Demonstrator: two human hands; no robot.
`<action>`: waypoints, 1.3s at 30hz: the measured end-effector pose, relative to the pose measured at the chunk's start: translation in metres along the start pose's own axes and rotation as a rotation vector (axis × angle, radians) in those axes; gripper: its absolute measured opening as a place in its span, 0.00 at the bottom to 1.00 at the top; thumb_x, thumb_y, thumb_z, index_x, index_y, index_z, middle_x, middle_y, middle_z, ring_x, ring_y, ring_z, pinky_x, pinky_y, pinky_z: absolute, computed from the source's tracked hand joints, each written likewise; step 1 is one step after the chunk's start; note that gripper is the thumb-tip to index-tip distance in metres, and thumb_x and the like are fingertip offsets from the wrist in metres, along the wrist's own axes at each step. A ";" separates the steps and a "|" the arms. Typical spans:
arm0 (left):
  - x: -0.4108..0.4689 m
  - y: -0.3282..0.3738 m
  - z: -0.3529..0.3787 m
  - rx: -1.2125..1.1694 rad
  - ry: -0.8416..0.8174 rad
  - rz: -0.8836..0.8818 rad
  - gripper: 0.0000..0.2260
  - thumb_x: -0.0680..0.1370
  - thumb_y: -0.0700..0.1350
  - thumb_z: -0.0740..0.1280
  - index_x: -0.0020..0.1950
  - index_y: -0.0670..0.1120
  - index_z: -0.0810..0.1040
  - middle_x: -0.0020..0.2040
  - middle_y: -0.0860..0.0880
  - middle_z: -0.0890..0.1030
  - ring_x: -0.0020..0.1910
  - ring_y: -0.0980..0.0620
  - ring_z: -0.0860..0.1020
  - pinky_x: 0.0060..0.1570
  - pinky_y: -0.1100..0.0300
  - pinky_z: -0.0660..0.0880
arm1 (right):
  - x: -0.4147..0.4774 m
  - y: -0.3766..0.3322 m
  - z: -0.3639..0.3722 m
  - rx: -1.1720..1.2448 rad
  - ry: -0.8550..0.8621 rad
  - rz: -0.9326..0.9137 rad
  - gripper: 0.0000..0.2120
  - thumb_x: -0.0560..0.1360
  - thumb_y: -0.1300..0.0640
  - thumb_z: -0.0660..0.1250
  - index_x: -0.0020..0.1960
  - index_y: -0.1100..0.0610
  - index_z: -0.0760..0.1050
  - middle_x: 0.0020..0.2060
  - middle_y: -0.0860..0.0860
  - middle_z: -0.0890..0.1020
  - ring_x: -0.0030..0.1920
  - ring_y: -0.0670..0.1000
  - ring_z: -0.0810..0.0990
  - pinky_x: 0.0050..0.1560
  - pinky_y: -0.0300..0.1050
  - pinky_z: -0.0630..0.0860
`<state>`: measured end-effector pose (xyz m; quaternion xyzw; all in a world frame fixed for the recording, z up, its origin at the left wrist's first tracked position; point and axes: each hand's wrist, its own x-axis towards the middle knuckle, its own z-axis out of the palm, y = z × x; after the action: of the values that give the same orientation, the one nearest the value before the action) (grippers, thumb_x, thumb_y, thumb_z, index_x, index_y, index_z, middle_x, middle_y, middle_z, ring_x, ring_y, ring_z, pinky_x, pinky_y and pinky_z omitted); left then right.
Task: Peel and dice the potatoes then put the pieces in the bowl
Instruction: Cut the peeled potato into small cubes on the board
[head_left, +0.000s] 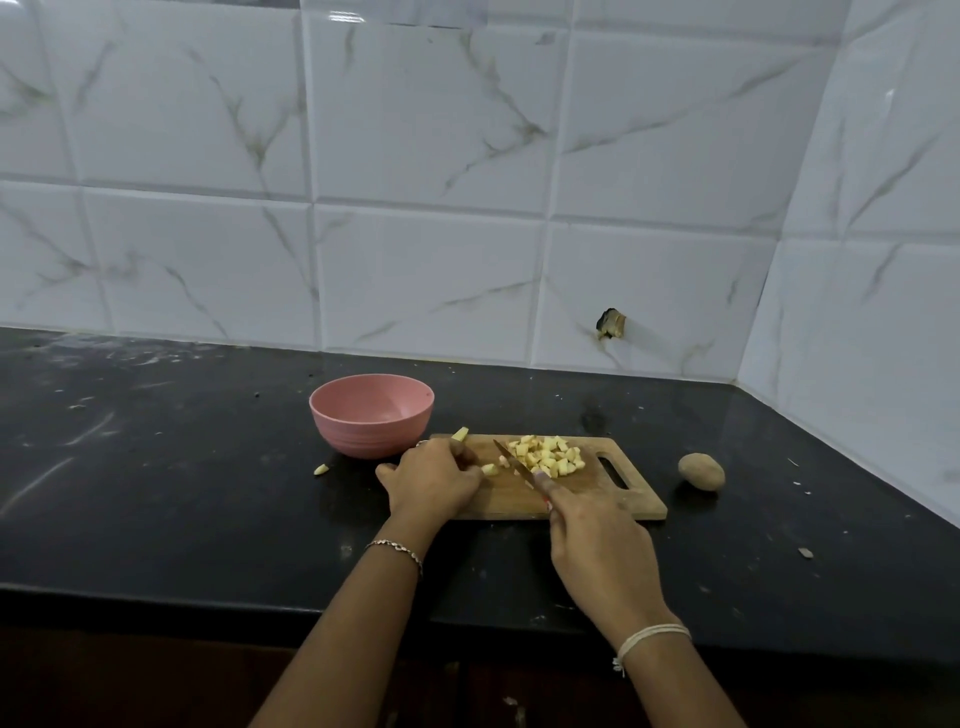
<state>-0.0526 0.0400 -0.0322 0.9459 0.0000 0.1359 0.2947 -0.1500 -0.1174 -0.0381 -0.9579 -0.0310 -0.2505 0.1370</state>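
**A:** How should this cut go?

**B:** I'd say short, even strokes, with the holding fingertips tucked behind the knuckles. The piece is small and sits just beside the blade.

**A:** And the hands?

**B:** The right hand (597, 545), nearest, is wrapped round the handle of the knife (511, 462). Its forefinger lies along the spine and the blade points toward 11 o'clock. The left hand (434, 480) is curled, pinning a potato piece (489, 470) to the 9 o'clock end of the cutting board (613, 499).

**A:** Further out?

**B:** The diced pile (550, 457) lies past the blade, mid-board. The pink bowl (371, 421) stands off the board's 11 o'clock corner, with no pieces showing inside. A whole unpeeled potato (701, 471) lies at 3 o'clock, and a stray piece (321, 470) at 9.
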 end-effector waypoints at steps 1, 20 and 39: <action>0.000 0.000 0.000 -0.001 -0.001 -0.002 0.08 0.74 0.54 0.66 0.52 0.57 0.81 0.52 0.58 0.81 0.58 0.53 0.76 0.56 0.51 0.60 | 0.000 -0.001 0.000 0.000 0.002 -0.002 0.22 0.83 0.50 0.53 0.76 0.40 0.60 0.47 0.44 0.77 0.46 0.44 0.74 0.41 0.38 0.72; 0.004 -0.004 0.000 -0.048 -0.013 -0.042 0.07 0.73 0.57 0.70 0.47 0.57 0.83 0.47 0.59 0.82 0.55 0.54 0.77 0.55 0.50 0.59 | 0.000 -0.020 0.003 -0.164 -0.073 -0.097 0.25 0.82 0.57 0.56 0.78 0.48 0.56 0.50 0.47 0.79 0.48 0.48 0.77 0.41 0.42 0.68; 0.004 -0.005 -0.005 -0.127 -0.011 -0.133 0.08 0.70 0.56 0.72 0.41 0.53 0.82 0.39 0.56 0.80 0.49 0.53 0.76 0.56 0.50 0.61 | -0.016 -0.035 -0.002 0.017 -0.070 0.006 0.05 0.82 0.55 0.55 0.57 0.47 0.63 0.43 0.46 0.76 0.41 0.46 0.76 0.40 0.41 0.71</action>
<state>-0.0499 0.0469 -0.0302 0.9239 0.0525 0.1109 0.3624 -0.1696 -0.0837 -0.0358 -0.9649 -0.0351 -0.2164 0.1445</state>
